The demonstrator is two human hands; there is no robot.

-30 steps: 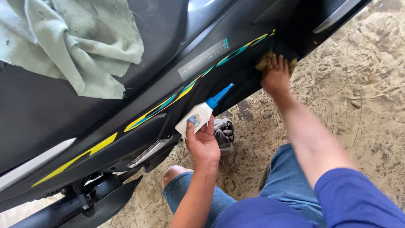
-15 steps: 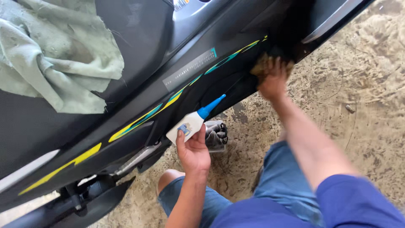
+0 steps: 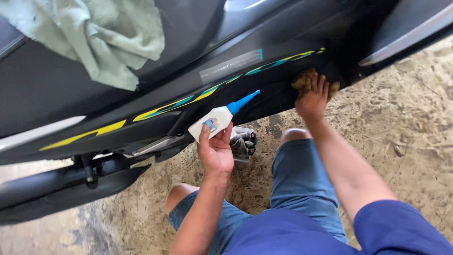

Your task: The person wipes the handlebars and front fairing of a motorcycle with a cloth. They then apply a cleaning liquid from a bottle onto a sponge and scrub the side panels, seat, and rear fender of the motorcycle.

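Note:
My left hand (image 3: pixel 215 152) holds a small white squeeze bottle (image 3: pixel 213 122) with a blue pointed nozzle, its tip aimed at the black side panel (image 3: pixel 264 97) of a motorcycle. That panel carries a yellow and teal stripe (image 3: pixel 188 99). Further right, my right hand (image 3: pixel 312 97) presses a yellowish sponge (image 3: pixel 302 80) against the lower part of the same panel. Only the sponge's edges show past my fingers.
A pale green cloth (image 3: pixel 101 35) lies on the black seat at the upper left. A folding footpeg (image 3: pixel 243 142) sticks out below the panel, just right of my left hand. The black exhaust (image 3: pixel 61 186) runs along the lower left. Sandy concrete floor (image 3: pixel 406 137) lies under my knees.
My view has shifted, so the motorcycle sits further right in frame. My right hand stays pressed on the sponge at the panel. My left hand still holds the bottle in front of the panel.

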